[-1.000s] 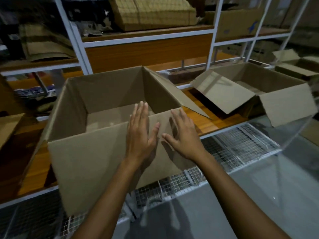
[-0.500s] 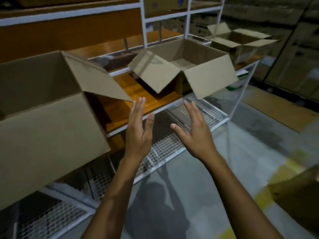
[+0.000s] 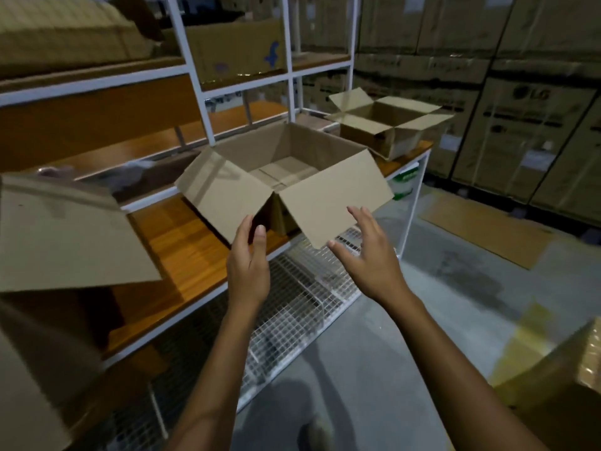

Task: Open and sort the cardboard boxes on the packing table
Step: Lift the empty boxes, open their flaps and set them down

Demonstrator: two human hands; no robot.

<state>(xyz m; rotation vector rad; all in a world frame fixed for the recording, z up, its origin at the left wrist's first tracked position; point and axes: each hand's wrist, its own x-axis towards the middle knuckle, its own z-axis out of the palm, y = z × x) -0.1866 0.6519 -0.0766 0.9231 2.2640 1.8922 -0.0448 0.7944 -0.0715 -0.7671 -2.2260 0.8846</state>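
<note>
already three cardboard boxes on the packing table [image 3: 182,245] stand open; the middle box [image 3: 286,177] sits mid-frame, left hand [image 3: 248,271] and right hand [image 3: 370,262] spread wide, empty (sorting seemingly remains).

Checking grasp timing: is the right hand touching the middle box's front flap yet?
Cannot tell. In the head view the right hand overlaps the front flap edge of the middle box; neither contact nor gap shows.
</note>
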